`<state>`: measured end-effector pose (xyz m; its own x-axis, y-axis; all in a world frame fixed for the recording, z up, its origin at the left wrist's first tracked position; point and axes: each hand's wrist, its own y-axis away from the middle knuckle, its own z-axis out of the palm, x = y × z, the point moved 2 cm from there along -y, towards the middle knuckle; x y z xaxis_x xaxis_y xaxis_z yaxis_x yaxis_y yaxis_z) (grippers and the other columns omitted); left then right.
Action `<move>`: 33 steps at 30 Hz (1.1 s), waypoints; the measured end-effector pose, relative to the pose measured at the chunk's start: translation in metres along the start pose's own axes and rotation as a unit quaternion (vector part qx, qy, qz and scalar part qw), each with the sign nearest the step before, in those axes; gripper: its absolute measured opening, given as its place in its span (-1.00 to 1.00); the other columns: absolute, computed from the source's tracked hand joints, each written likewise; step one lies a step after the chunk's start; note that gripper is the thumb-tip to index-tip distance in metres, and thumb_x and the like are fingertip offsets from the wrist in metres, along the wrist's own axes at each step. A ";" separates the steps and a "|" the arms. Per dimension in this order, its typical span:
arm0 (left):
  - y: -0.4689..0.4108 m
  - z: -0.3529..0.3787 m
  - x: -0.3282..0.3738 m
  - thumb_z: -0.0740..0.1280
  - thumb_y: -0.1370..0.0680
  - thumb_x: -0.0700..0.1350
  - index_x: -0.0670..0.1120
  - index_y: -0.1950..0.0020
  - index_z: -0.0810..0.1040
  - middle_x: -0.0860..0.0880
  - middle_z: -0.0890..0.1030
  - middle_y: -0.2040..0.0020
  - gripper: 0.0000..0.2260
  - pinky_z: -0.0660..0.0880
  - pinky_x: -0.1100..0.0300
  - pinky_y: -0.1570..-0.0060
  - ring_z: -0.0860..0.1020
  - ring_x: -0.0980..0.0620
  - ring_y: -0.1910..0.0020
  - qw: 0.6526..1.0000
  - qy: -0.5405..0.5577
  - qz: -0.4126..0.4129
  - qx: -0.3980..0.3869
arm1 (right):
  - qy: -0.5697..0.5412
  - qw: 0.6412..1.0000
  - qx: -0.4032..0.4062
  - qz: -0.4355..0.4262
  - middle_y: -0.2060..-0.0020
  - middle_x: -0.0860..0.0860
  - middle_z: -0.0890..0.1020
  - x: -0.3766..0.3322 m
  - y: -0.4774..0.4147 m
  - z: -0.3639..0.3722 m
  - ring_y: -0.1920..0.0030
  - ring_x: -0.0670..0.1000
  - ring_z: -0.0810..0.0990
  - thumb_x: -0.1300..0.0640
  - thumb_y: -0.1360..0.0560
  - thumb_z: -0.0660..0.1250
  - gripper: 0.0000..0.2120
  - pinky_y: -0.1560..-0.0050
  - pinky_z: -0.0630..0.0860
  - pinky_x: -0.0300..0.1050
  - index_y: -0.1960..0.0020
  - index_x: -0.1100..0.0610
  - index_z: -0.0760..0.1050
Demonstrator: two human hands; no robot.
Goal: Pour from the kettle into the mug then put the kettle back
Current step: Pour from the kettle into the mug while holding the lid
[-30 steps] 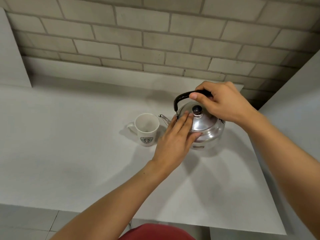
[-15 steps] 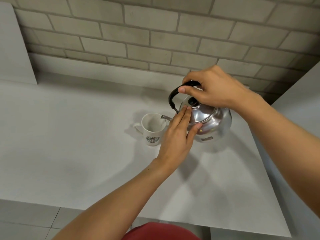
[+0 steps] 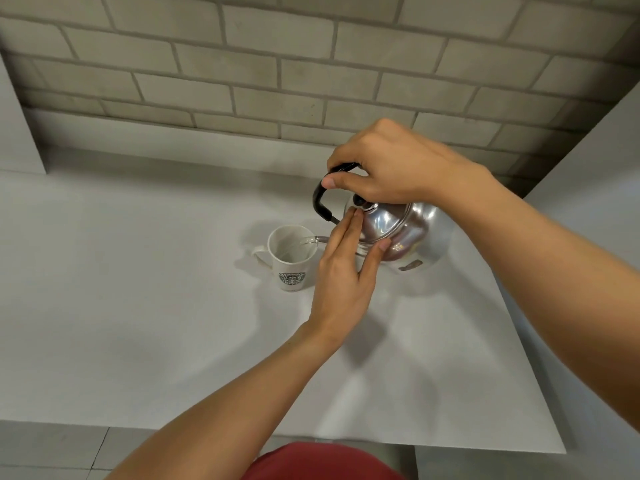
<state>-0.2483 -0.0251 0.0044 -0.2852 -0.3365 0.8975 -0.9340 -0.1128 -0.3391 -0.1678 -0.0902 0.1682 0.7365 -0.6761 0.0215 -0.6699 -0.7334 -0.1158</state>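
A shiny metal kettle (image 3: 405,230) with a black handle is lifted off the white counter (image 3: 138,323) and tilted to the left. Its spout reaches over the rim of a white mug (image 3: 291,261) with a green round logo, and a thin stream of water runs into the mug. My right hand (image 3: 391,164) grips the kettle's handle from above. My left hand (image 3: 346,268) lies flat with straight fingers against the kettle's lid and front side, just right of the mug. The mug's handle points left.
A brick wall (image 3: 277,74) rises behind the counter with a low ledge at its foot. White panels stand at the far left (image 3: 14,133) and along the right side (image 3: 588,188). The counter's front edge runs near the bottom, above a tiled floor.
The kettle has been lifted off the counter and tipped left towards the mug, and water now flows from the spout. My left hand stayed pressed on the lid.
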 end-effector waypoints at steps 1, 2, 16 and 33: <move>0.000 0.000 0.000 0.34 -0.68 0.00 -0.10 -0.59 0.34 -0.06 0.38 -0.57 -0.49 0.40 -0.02 -0.43 0.35 0.03 -0.54 1.000 0.010 -0.004 0.002 | 0.002 1.000 -0.002 -0.001 0.04 0.07 0.76 -0.002 -0.001 -0.001 0.02 0.15 0.67 -0.23 -0.64 0.25 -0.59 -0.02 0.60 0.15 -0.22 0.03 0.68; 0.000 0.001 0.000 0.34 -0.68 0.01 -0.09 -0.60 0.34 -0.05 0.38 -0.57 -0.49 0.42 -0.06 -0.42 0.35 0.03 -0.54 1.000 0.020 -0.007 0.004 | 0.004 1.000 -0.004 -0.002 0.05 0.08 0.76 -0.003 -0.001 -0.002 0.02 0.15 0.67 -0.23 -0.65 0.25 -0.59 -0.02 0.60 0.14 -0.22 0.03 0.68; -0.003 0.007 0.001 0.31 -0.66 0.14 0.04 -0.59 0.31 0.30 0.31 -0.48 -0.48 0.44 -0.06 -0.43 0.27 0.27 -0.54 0.996 0.081 -0.012 0.023 | 0.043 0.999 -0.019 -0.002 0.16 0.14 0.71 -0.012 -0.003 -0.014 0.07 0.21 0.63 -0.22 -0.65 0.23 -0.58 0.06 0.60 0.16 -0.18 0.06 0.69; -0.009 0.008 0.003 0.38 -0.64 0.06 -0.05 -0.55 0.39 0.22 0.40 -0.44 -0.49 0.52 0.23 -0.29 0.30 0.52 -0.39 0.995 0.082 0.009 0.061 | 0.051 0.997 -0.057 0.017 0.20 0.13 0.67 -0.017 -0.008 -0.023 0.13 0.23 0.62 -0.20 -0.64 0.27 -0.61 0.10 0.60 0.19 -0.11 0.06 0.70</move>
<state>-0.2390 -0.0327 0.0074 -0.3424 -0.1828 0.9216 -0.8979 -0.2250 -0.3783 -0.1771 -0.0748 0.1913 0.7040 -0.6998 0.1208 -0.7046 -0.7096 -0.0039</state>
